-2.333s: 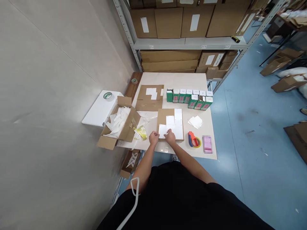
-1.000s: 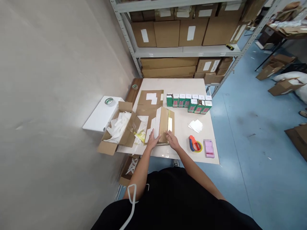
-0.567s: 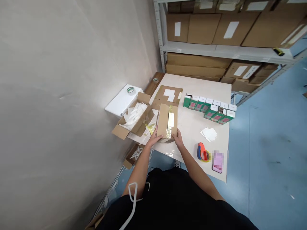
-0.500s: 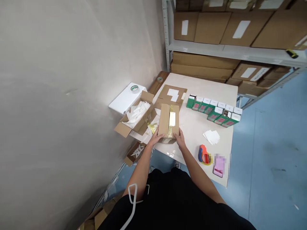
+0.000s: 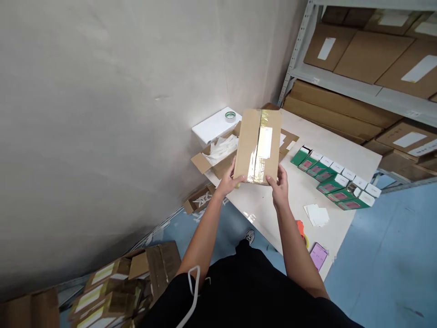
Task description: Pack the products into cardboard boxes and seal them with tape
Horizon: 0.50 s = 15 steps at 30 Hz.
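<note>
One cardboard box [image 5: 248, 148], its top seam sealed with shiny tape and bearing one white label, is held up over the left part of the bench [image 5: 261, 202]. The left hand [image 5: 229, 181] and right hand [image 5: 279, 187] grip its near corners, thumbs on top. Ten green boxes [image 5: 327, 187], glossy card with white tops, stand toward the right edge: seven behind, three in front. Nearer lie several overlapping white cards [image 5: 317, 215], too overlapped to count. One flat phone [image 5: 318, 255] lies at the near right corner, beside an orange tape dispenser [image 5: 300, 227] partly hidden by the right forearm. One open carton [image 5: 200, 162] of crumpled white strips sits at the left edge. Bare, smooth bench runs along the near edge and between held box and green boxes.
</note>
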Tool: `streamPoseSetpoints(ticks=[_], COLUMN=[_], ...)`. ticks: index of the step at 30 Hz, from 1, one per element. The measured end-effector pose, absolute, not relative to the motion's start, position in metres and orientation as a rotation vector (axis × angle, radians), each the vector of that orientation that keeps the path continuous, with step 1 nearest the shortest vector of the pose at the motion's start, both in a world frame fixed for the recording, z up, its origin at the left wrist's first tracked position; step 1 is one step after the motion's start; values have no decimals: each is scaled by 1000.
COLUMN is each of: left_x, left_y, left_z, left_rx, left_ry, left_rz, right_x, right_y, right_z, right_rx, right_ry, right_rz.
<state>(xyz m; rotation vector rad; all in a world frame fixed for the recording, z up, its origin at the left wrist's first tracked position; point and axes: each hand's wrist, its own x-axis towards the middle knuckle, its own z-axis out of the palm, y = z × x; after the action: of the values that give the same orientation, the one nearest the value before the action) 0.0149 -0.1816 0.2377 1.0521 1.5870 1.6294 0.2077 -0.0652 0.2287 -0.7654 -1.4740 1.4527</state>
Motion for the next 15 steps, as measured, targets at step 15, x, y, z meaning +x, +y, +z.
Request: streamPoseSetpoints(ticks=[15], left_x=[6], left_y=[-512], left_z=[311], left_rx=[777], left_ry=[1872], left_rz=[2142], right_x=[97], right_y=[-293], right_z=[326], right_rx=[-22], right_ry=[-1891], right_rz=[1738])
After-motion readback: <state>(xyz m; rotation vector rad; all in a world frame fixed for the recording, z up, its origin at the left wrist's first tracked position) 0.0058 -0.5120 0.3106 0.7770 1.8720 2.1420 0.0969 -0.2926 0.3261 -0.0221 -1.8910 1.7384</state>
